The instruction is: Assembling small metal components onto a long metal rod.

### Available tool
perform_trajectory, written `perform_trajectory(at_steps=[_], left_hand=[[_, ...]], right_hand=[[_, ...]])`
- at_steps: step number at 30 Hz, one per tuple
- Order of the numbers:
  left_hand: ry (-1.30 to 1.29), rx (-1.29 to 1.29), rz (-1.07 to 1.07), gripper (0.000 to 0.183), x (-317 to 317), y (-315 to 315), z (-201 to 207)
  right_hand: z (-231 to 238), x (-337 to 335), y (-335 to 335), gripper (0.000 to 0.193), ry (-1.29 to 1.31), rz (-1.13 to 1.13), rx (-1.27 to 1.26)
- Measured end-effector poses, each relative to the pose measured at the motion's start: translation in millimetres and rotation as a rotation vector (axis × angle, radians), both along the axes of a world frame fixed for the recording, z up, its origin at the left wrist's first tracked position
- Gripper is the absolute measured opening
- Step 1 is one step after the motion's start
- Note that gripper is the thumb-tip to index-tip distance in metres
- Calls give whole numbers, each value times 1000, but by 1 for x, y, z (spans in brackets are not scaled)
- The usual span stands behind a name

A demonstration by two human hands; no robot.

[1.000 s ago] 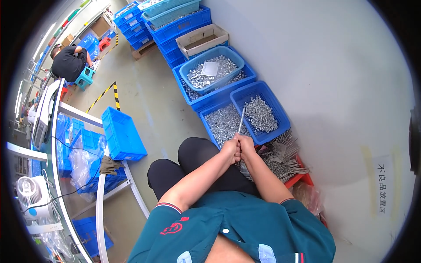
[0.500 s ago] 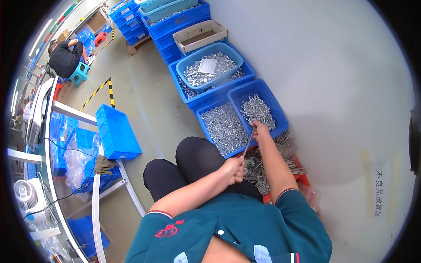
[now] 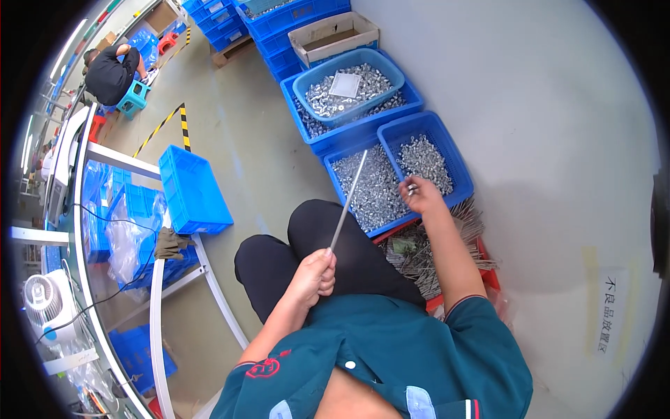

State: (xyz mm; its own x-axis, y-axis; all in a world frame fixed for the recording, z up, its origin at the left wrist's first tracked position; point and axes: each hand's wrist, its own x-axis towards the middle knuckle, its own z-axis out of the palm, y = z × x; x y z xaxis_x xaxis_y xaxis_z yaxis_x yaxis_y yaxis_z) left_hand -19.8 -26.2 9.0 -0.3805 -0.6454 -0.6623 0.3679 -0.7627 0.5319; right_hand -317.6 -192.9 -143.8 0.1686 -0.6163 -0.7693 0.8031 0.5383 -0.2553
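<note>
My left hand (image 3: 314,276) is closed round the lower end of a thin straight metal rod (image 3: 348,202), which slants up and away over my knees. The fingers of my right hand (image 3: 424,198) pinch a small silvery metal part (image 3: 412,189), its exact kind too small to make out. That hand hovers by the near edge of a small blue basket (image 3: 460,173) of similar parts. The basket overlaps a larger blue bin (image 3: 333,174) filled with small metal pieces. Below my right forearm, many loose metal rods (image 3: 423,267) lie in a red container (image 3: 490,278).
Beyond stands another blue bin (image 3: 317,145) with a light blue basket (image 3: 300,94) of metal parts, and a white box (image 3: 340,48). A wall (image 3: 544,140) runs along the right. At left are a blue crate (image 3: 195,195) and a white frame (image 3: 157,307). A person (image 3: 110,75) sits far off.
My hands have moved apart. The rod has swung left with my left hand and its far end now points up, away from my right hand. The view has shifted slightly.
</note>
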Motion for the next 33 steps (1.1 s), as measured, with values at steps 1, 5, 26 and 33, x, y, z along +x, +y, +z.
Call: perform_trajectory(at_steps=[1,5,26,33], left_hand=[[-16,-8,16,28,2,0,0],[-82,-61,58,28,10,8,0],[-466,-315,36,30,29,44,-16],[-561,-397,30,30,29,55,-17]], right_hand=[[-4,9,6,19,9,20,-3],[15,50,16,18,6,130,-120],[76,83,12,34,-374,260,-222],[80,81,21,27,-374,258,-324]])
